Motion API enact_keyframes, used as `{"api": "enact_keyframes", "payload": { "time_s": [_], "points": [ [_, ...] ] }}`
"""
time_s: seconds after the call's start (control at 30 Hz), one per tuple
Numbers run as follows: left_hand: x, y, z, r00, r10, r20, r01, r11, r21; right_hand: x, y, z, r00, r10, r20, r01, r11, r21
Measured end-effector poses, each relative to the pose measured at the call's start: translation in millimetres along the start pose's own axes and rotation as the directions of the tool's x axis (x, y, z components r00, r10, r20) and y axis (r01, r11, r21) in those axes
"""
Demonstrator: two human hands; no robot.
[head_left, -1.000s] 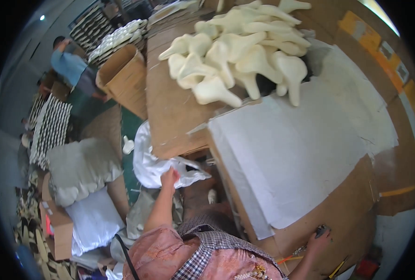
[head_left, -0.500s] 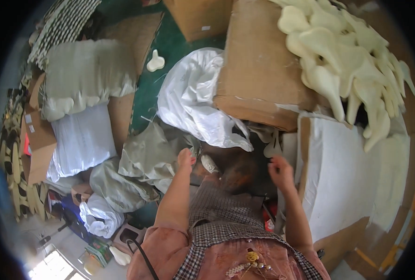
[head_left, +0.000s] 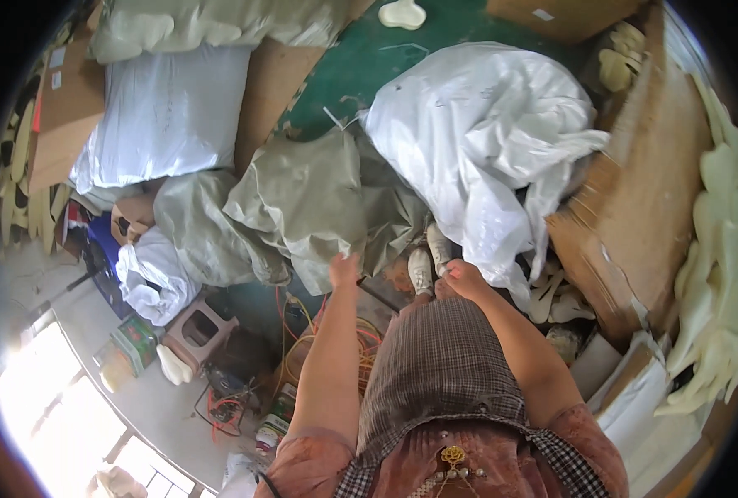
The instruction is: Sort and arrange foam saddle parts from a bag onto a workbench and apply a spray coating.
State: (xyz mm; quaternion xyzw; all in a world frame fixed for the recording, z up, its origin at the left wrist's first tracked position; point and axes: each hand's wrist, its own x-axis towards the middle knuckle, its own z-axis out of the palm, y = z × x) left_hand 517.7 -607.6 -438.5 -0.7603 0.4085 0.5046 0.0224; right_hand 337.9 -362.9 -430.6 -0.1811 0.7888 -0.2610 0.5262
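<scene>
My left hand has its fingers curled in, at the lower edge of a grey-green sack. Whether it touches the sack, I cannot tell. My right hand hangs closed in front of my checked apron, beside my light shoes. Anything inside either hand is hidden. Just beyond my right hand lies a big, crumpled white plastic sack, its loose end trailing down toward my feet.
Right of me lean a large cardboard box and pale saddle-shaped foam pieces. To the left are a full white sack, a brown stool and tangled cables. One foam piece lies on the green floor.
My view has swung left, so the sacks and boxes appear farther right. The right hand has come inward toward the apron, and both shoes now show. Both hands stay closed.
</scene>
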Motion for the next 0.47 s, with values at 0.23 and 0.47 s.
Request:
{"api": "enact_keyframes", "payload": {
  "time_s": [0.23,0.47],
  "points": [
    [187.1,-58.1,-31.8,0.919,-0.03,-0.394,0.05,0.998,0.04,185.4,14.5,55.5,0.995,-0.002,0.1,0.019,0.986,-0.165],
    [266.7,-98.9,-30.1,0.986,-0.109,-0.129,0.095,0.99,-0.104,261.6,-69.8,164.5,0.843,0.257,0.473,-0.382,0.904,0.19]
  ]
}}
